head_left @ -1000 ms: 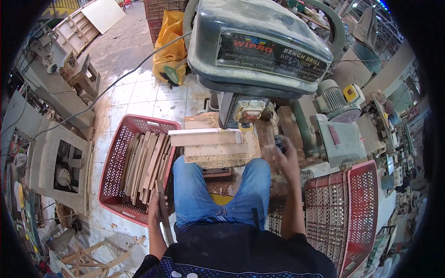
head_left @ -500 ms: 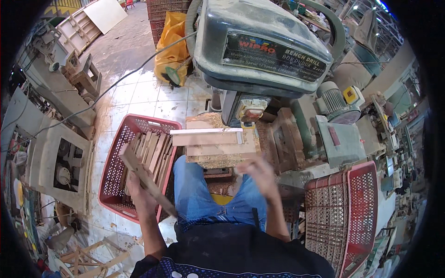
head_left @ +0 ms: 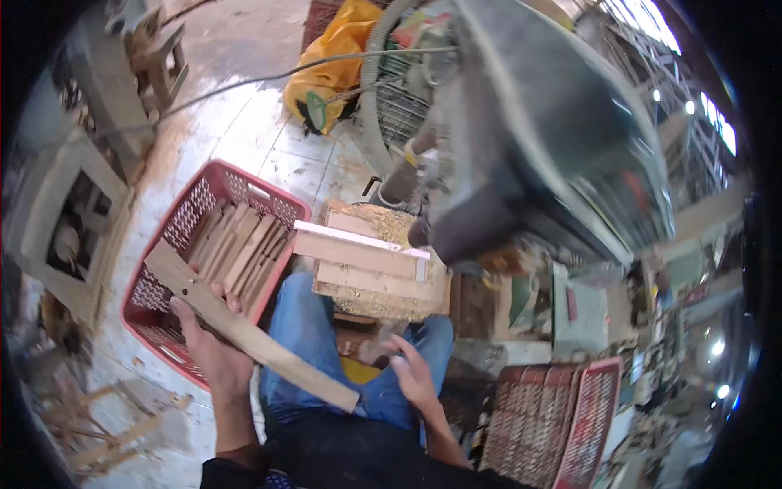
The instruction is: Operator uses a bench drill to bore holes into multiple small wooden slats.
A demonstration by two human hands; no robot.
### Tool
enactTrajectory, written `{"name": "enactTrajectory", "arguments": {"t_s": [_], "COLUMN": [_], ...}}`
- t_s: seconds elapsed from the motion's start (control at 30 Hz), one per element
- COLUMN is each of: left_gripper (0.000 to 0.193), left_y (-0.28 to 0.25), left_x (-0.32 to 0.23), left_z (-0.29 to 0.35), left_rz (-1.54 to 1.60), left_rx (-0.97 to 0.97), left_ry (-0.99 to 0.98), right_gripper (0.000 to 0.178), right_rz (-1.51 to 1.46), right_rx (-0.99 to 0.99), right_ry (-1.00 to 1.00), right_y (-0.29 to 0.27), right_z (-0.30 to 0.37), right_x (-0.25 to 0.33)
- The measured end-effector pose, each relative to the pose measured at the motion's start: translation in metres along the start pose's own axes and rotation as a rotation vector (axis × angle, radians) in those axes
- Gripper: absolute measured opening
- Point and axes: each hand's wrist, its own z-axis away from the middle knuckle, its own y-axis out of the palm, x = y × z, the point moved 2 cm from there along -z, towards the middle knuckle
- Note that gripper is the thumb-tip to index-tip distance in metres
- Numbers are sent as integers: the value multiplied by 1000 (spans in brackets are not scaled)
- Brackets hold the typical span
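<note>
My left hand grips a long wooden slat with a small dark hole near its far end. The slat slants from above the red crate down across my lap. Over my right thigh is my right hand. Its fingers are blurred beside a greyish smear, so I cannot make out whether they hold anything. Ahead, the drill press table carries a board and a pale fence strip, with sawdust around them. Several wooden slats lie in the red crate.
The bench drill's large dark head overhangs the right side of its table. A cable crosses the upper left. Another red crate stands at my right. A yellow sack lies beyond the table, and a wooden frame at lower left.
My view has turned, so the drill head appears farther right. The slat in my left hand has swung flatter across my lap. My right hand has drawn back from the table edge toward my lap.
</note>
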Motion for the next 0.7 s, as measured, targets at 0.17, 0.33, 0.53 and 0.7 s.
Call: {"name": "enactTrajectory", "arguments": {"t_s": [0.17, 0.33, 0.53, 0.7], "left_gripper": [47, 51, 49, 45], "left_y": [-96, -125, -148, -167], "left_x": [62, 91, 119, 140], "left_z": [-21, -27, -51, -57], "left_rz": [70, 64, -9, 26], "left_rx": [-263, -405, -524, -597], "left_ry": [-289, -434, -531, -601], "right_gripper": [41, 49, 28, 22], "right_rz": [263, 305, 364, 433], "right_rx": [-350, -253, -418, -466], "right_ry": [347, 406, 476, 527], "right_y": [-80, -79, -59, -62], "right_z": [39, 17, -1, -2], "right_x": [-77, -99, -121, -122]}}
